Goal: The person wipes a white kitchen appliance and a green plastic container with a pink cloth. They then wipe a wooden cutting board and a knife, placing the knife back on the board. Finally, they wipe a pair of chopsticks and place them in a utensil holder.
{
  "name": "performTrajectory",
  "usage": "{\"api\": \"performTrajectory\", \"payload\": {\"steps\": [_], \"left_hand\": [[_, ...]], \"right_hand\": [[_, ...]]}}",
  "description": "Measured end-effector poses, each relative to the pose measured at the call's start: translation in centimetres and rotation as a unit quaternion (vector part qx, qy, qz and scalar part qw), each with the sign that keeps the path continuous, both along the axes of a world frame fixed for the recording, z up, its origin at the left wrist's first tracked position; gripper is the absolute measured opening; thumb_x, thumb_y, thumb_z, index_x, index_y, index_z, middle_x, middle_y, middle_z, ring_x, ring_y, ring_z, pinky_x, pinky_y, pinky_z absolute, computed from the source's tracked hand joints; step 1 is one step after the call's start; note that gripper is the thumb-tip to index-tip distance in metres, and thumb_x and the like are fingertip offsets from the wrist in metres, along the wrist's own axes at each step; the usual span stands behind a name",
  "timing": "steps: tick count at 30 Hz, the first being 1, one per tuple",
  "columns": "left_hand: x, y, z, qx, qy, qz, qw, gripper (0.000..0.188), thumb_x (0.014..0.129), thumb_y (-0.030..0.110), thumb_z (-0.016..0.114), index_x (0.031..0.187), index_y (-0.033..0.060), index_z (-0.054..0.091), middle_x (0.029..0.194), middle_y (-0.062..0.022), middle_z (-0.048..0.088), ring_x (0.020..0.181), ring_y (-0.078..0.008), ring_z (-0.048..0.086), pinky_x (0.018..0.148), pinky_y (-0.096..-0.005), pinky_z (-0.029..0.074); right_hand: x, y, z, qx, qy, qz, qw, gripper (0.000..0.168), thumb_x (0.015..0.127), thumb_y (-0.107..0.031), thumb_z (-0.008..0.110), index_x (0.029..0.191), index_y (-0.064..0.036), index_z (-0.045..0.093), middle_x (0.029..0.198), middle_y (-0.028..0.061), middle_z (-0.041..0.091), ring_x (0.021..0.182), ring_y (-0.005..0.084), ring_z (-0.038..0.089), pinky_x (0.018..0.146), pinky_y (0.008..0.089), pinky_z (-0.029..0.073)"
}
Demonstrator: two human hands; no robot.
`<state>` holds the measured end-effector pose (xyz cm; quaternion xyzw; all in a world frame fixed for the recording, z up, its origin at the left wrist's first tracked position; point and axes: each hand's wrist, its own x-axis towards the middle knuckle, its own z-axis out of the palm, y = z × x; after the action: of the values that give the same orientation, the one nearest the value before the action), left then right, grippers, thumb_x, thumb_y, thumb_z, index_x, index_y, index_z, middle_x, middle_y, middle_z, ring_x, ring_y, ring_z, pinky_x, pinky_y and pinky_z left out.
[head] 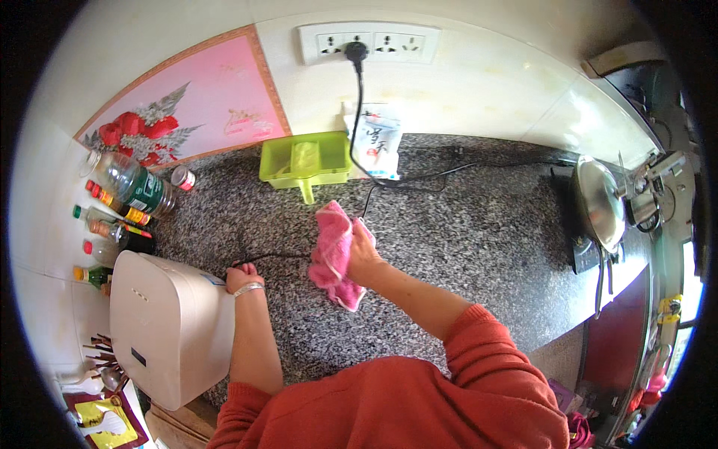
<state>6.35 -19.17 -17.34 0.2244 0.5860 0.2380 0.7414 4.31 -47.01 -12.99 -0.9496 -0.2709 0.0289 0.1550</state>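
My right hand (363,259) grips a pink cloth (332,247) over the speckled granite countertop (426,247). A black power cord (280,256) runs from the cloth to my left hand (245,275), whose fingers are closed on the cord beside a white rice cooker (162,320). Beyond the cloth the cord shows again and leads up towards the wall; how it passes through the cloth is hidden. A silver bracelet is on my left wrist.
Behind stand a green plastic seasoning box (331,177) and a white printed bag (377,140), below a wall socket (432,45) with a black plug (356,51). Bottles (143,188) line the left wall. At right, a lidded pan (600,202) sits on a cooktop (583,255).
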Motion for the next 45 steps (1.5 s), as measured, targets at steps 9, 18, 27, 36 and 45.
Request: {"api": "performTrajectory", "payload": {"steps": [9, 18, 27, 36, 45], "left_hand": [[0.7, -0.1, 0.7, 0.020, 0.031, 0.033, 0.999, 0.021, 0.095, 0.022, 0.047, 0.084, 0.0084, 0.059, 0.073, -0.0054, 0.059, 0.061, -0.0164, 0.057, 0.064, -0.0314, 0.057], [-7.9, -13.0, 8.2, 0.374, -0.043, -0.387, 0.842, 0.020, 0.095, 0.023, 0.056, 0.103, 0.0050, 0.058, 0.079, -0.0019, 0.053, 0.069, -0.0102, 0.049, 0.065, -0.0275, 0.047], [-9.8, -16.9, 13.7, 0.883, -0.185, -0.378, 0.209, 0.016, 0.080, 0.018, 0.071, 0.080, 0.0084, 0.058, 0.095, -0.0101, 0.053, 0.087, -0.0283, 0.052, 0.079, -0.0428, 0.038], [-9.6, -17.8, 12.4, 0.767, -0.157, -0.558, 0.277, 0.041, 0.078, 0.039, 0.074, 0.108, 0.0135, 0.062, 0.052, -0.0026, 0.055, 0.042, -0.0227, 0.053, 0.043, -0.0348, 0.040], [-10.8, -14.3, 14.3, 0.790, -0.239, -0.523, 0.212, 0.026, 0.069, 0.029, 0.082, 0.087, 0.0153, 0.069, 0.053, -0.0016, 0.057, 0.043, -0.0196, 0.053, 0.043, -0.0320, 0.040]], "right_hand": [[0.1, -11.6, 3.1, -0.107, -0.026, -0.055, 0.992, 0.053, 0.080, -0.056, 0.057, 0.123, -0.026, 0.056, 0.125, 0.0019, 0.058, 0.125, 0.0213, 0.046, 0.111, 0.0454, 0.020], [-2.8, -10.3, 1.2, 0.043, -0.071, -0.079, 0.993, 0.032, 0.075, -0.040, 0.064, 0.102, -0.022, 0.063, 0.104, 0.0061, 0.062, 0.106, 0.0265, 0.056, 0.091, 0.0449, 0.039], [-6.4, -9.1, 3.0, 0.152, -0.115, -0.029, 0.981, 0.036, 0.075, -0.033, 0.062, 0.107, -0.017, 0.061, 0.107, 0.0103, 0.061, 0.107, 0.0294, 0.055, 0.092, 0.0434, 0.040], [-6.7, -9.4, 2.6, 0.292, -0.040, -0.015, 0.955, 0.042, 0.070, -0.029, 0.071, 0.108, -0.013, 0.062, 0.105, 0.0092, 0.064, 0.098, 0.0258, 0.060, 0.088, 0.0368, 0.048], [-3.4, -14.7, 3.9, 0.345, -0.012, -0.039, 0.938, 0.033, 0.060, -0.033, 0.071, 0.063, -0.004, 0.056, 0.063, 0.0072, 0.054, 0.063, 0.0214, 0.054, 0.071, 0.0334, 0.048]]}}
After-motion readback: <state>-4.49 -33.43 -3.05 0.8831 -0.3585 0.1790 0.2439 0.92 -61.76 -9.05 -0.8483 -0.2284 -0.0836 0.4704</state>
